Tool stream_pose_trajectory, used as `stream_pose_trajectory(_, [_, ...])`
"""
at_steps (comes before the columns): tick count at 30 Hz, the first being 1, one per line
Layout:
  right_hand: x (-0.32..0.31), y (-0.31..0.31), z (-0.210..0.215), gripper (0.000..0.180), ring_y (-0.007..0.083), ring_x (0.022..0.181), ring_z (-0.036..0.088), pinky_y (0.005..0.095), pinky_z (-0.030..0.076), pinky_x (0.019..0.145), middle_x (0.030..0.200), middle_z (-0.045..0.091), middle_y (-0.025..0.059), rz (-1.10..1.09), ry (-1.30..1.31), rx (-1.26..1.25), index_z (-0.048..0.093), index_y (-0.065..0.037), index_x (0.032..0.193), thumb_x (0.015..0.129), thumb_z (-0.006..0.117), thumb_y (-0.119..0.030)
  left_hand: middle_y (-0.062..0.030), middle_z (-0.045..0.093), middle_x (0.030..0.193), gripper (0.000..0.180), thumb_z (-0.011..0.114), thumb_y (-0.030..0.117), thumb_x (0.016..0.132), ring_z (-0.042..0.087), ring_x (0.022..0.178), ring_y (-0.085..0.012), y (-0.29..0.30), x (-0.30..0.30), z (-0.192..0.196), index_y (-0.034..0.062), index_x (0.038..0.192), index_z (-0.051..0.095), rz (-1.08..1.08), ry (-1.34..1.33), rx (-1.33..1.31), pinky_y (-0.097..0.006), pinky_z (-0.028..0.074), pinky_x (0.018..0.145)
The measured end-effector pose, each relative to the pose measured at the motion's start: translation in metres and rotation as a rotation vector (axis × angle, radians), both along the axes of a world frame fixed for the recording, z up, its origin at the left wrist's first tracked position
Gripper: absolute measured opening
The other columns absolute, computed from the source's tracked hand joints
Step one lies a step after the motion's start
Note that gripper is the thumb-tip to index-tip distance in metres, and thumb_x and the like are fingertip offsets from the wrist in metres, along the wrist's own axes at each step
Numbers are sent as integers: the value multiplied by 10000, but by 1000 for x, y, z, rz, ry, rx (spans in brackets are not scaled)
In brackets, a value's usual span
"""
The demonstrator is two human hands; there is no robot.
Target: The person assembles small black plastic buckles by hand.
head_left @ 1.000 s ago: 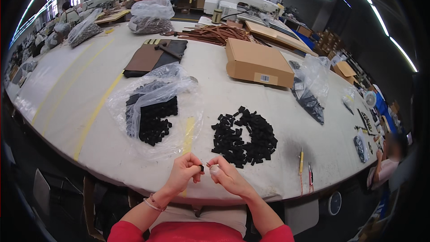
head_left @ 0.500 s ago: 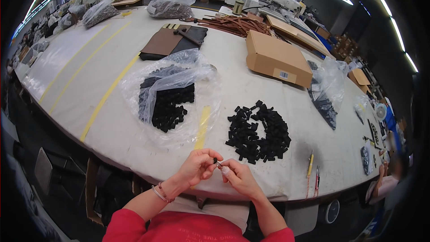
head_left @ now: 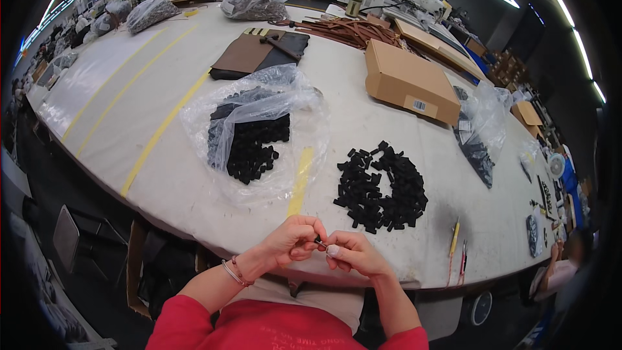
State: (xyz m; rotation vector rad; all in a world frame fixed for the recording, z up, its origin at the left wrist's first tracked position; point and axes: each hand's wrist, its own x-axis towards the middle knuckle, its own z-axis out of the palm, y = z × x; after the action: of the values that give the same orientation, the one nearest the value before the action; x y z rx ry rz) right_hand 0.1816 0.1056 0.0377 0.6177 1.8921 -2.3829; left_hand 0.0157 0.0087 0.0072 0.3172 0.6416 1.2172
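Observation:
Over the table's near edge, my left hand (head_left: 295, 241) pinches a small dark piece (head_left: 317, 239) between thumb and fingers. My right hand (head_left: 355, 254) meets it from the right, its fingertips closed on a thin, silvery thing whose kind I cannot make out. Just beyond my hands lies a loose pile of small black fabric pieces (head_left: 408, 189), roughly ring-shaped with a gap in its middle. Farther left, a clear plastic bag (head_left: 259, 105) lies open with more black pieces (head_left: 253, 142) spilling out of it.
A yellow-handled tool (head_left: 455, 236) and a red pen-like tool (head_left: 464, 256) lie at the right. Behind the piles are a cardboard box (head_left: 408, 81), a brown and black leather panel (head_left: 241, 55), brown straps (head_left: 350, 31) and another plastic bag (head_left: 483, 113). People work farther off.
My hands have drawn closer together and shifted slightly right, the fingers now covering more of the small dark piece. The whole view has shifted a little.

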Motion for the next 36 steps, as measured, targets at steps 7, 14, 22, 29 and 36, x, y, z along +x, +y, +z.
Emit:
stream_pose_trajectory(7, [-13,-4,-19,98,43,472,388,207,316,429,512,462,-4,-287,45,747,559,2,789,809,516,-83,-63,537,587,159,443,-46,706,451,385,-95,5,17,3,-8,816,551,337,652,115,-201,360,362])
stream_pose_trajectory(14, [-19,-13,-24,125,248,526,559,322,415,474,641,558,142,-630,202,1013,538,-9,896,787,484,-37,-64,569,632,101,491,37,792,548,495,-154,-6,36,-6,-10,864,544,672,1192,581,-276,445,451])
stream_pose_trajectory(22, [-11,-22,-31,198,255,558,568,309,442,492,696,579,127,-518,306,1481,535,1,932,735,515,8,-41,497,560,234,443,248,856,394,370,-119,-3,31,2,30,828,524,145,-330,-66,-221,321,371])
stream_pose_trajectory(29, [-1,-1,-10,157,104,503,515,252,397,463,586,549,70,-573,-12,1100,563,-3,858,736,602,-92,-30,522,549,178,495,237,826,402,374,-118,3,-13,5,66,793,528,533,-212,-62,-228,287,380])
stream_pose_trajectory(36, [27,45,-17,173,228,505,538,319,419,513,546,532,96,-602,-424,1267,560,-16,793,668,611,-123,-22,529,579,220,483,270,846,438,401,-115,2,-33,7,57,828,539,598,-150,9,-224,300,379])
